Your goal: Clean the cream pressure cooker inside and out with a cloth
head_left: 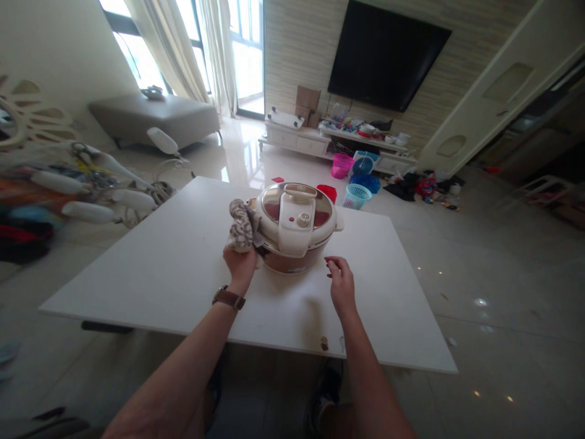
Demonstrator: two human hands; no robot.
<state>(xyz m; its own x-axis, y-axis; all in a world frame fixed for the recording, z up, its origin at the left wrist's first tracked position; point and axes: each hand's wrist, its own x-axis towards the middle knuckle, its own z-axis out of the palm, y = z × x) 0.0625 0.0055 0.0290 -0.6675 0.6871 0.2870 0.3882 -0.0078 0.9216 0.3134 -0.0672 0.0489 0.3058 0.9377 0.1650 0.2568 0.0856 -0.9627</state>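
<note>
A cream and dark red pressure cooker [297, 227] with a glass lid and a wide lid handle stands on a white table [173, 268]. My left hand [240, 259], with a brown watch on its wrist, grips a patterned cloth [241, 225] pressed against the cooker's left side. My right hand [340, 281] hovers just right of the cooker's base, its fingers loosely curled and holding nothing, a little apart from the pot.
A drying rack with clothes [68, 189] stands to the left of the table. Beyond the table lie coloured plastic baskets [356, 195], a low TV stand [338, 143] under a wall-mounted television [386, 55], and a grey bench [155, 119] by the window. Glossy floor surrounds the table.
</note>
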